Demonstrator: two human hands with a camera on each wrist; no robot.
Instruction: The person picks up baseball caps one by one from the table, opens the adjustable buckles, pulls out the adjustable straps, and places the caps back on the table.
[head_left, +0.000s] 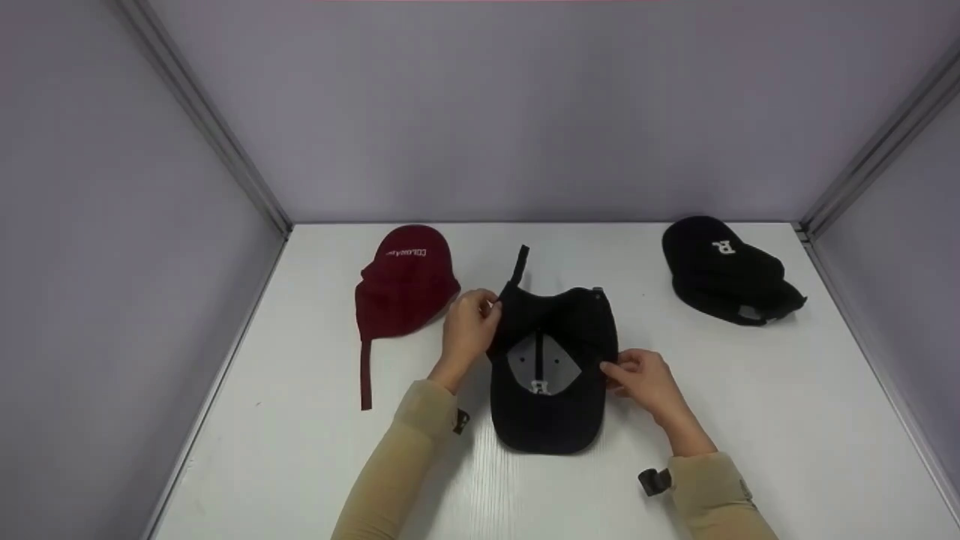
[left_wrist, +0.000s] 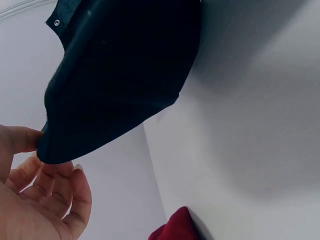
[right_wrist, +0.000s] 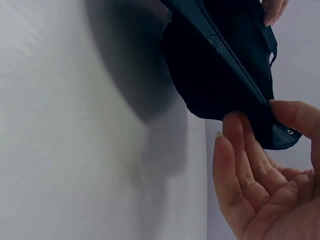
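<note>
Two tan sleeves (head_left: 409, 457) reach in from the near side of the white table (head_left: 292, 465), a small dark device (head_left: 655, 482) at each wrist. Midway between the table's left and right edges is a black baseball cap (head_left: 553, 412), its brim towards the near side and its hollow crown showing a grey lining. The right hand (head_left: 643, 382) pinches its right side near the brim; the left hand (head_left: 471, 322) pinches its left rim by the loose black strap (head_left: 521, 262), which points to the far edge. Just beyond the left hand, close enough to crowd it, lies a dark red cap (head_left: 405, 292) with white lettering, left of centre by the far edge; its red strap (head_left: 365, 375) trails nearward, left of the left forearm. A second black cap, marked with a white R (head_left: 724, 247), sits near the far right corner, well apart from both hands. Pale walls (head_left: 480, 112) enclose the left, right and far edges.
</note>
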